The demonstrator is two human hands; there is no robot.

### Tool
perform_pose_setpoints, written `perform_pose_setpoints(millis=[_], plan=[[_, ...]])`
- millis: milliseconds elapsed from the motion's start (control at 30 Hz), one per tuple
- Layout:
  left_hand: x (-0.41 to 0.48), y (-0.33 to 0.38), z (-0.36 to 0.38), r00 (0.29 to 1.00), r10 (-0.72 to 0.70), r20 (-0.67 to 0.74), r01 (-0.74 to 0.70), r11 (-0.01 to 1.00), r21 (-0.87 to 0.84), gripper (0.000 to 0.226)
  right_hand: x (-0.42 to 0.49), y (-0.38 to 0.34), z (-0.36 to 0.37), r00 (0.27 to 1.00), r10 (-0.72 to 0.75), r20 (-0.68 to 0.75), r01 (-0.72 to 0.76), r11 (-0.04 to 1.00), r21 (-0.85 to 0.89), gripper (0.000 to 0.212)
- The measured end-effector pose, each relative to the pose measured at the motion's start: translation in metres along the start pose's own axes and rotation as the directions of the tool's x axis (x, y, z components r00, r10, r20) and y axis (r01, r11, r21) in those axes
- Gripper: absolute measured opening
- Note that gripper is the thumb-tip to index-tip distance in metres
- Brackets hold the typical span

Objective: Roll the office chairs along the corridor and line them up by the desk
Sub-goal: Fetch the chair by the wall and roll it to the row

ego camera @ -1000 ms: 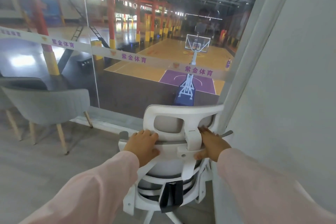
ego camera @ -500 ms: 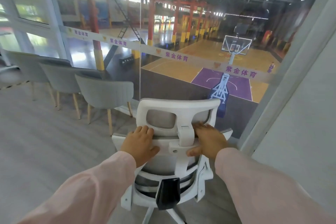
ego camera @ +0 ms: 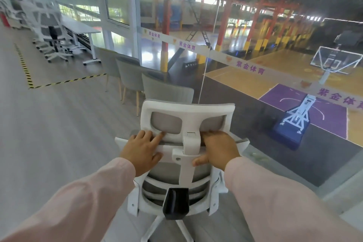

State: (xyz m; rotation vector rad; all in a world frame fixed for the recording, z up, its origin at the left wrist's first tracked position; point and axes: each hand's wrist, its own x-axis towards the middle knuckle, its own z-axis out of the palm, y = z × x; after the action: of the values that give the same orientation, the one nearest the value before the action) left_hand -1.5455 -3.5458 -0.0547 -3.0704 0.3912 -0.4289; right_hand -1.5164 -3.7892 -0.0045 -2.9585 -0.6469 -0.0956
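A white office chair (ego camera: 186,113) with grey mesh and a headrest stands right in front of me, its back toward me. My left hand (ego camera: 142,150) grips the top of the backrest left of the headrest post. My right hand (ego camera: 217,149) holds the same bar on the right, thumb under it. Far up the corridor at the upper left, more white office chairs (ego camera: 52,31) stand in a row beside a white desk (ego camera: 82,26).
Three grey shell chairs with wooden legs (ego camera: 135,80) line the glass wall (ego camera: 245,88) just ahead of my chair. Yellow-black floor tape (ego camera: 29,76) marks a zone on the grey floor. The corridor floor opens to the left.
The view and the chair have swung left, away from the white wall. The corridor, the desk and the far office chairs have come into sight. Both hands keep their hold.
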Motion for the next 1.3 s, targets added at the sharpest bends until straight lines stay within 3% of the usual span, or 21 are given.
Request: perform_pose_setpoints(millis=[167, 367, 567, 800, 1300], plan=[[0.009, -0.025, 0.006, 0.989, -0.150, -0.019, 0.150, 0.988, 0.032, 0.066, 0.055, 0.009, 0.015, 0.988, -0.156, 0.015, 0.155, 0.986, 0.065, 0.095], [0.030, -0.052, 0.007, 0.939, -0.328, 0.105, 0.326, 0.945, 0.038, 0.071, 0.132, 0.015, 0.037, 0.935, -0.352, 0.029, 0.352, 0.936, 0.005, 0.097], [0.052, -0.086, 0.015, 0.874, -0.472, 0.116, 0.471, 0.881, 0.038, 0.069, 0.199, -0.002, 0.051, 0.899, -0.430, 0.085, 0.430, 0.903, 0.019, 0.098], [0.081, -0.154, 0.020, 0.841, -0.523, 0.139, 0.523, 0.852, 0.041, 0.069, 0.275, -0.037, 0.055, 0.883, -0.453, 0.123, 0.449, 0.892, 0.058, 0.096], [0.153, -0.366, 0.052, 0.850, -0.510, 0.131, 0.504, 0.860, 0.078, 0.069, 0.469, -0.157, 0.080, 0.896, -0.424, 0.132, 0.426, 0.904, 0.009, 0.101]])
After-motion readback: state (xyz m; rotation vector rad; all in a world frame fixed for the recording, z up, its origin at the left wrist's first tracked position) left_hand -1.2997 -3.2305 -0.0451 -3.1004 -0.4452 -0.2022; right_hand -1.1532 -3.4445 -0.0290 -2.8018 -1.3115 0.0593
